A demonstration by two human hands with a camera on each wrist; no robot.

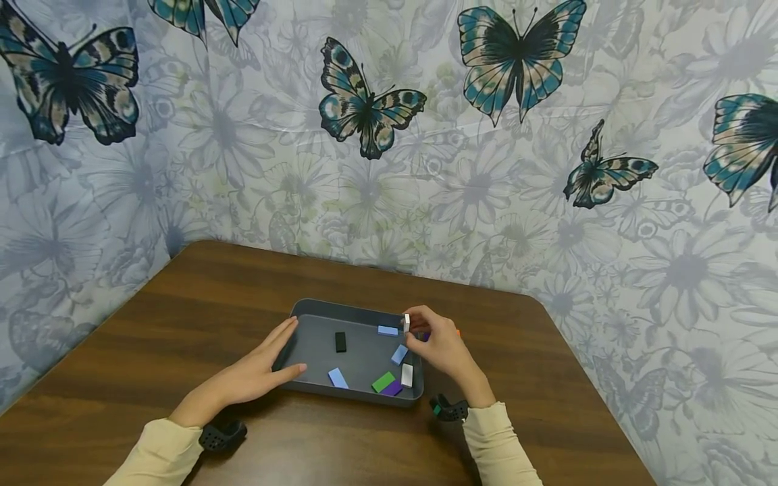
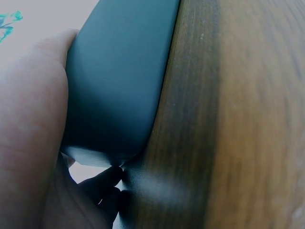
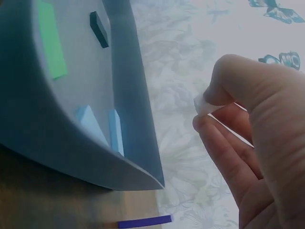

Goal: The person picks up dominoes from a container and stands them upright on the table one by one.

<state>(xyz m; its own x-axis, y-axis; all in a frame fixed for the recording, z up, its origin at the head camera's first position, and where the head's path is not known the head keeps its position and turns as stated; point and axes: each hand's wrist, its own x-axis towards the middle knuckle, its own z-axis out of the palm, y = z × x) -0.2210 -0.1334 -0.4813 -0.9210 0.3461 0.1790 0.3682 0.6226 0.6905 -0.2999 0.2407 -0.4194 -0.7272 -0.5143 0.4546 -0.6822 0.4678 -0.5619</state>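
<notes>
Two bare hands work at a dark grey tray on a brown wooden counter. The right hand has a narrow grip, pinching a small white block between thumb and fingertips near the tray's far right corner. The left hand has a wide grip, its fingers extended along the tray's left end and its thumb at the near left corner.

Inside the tray, a black block lies left of centre. Three light blue blocks are scattered: one near the far wall, one toward the right, one near the front. Close to the near right corner are a green block, a purple block right beside it, and a second white block. Outside the tray's right end lies a purple piece. Behind everything hangs pale floral cloth with teal butterflies.
</notes>
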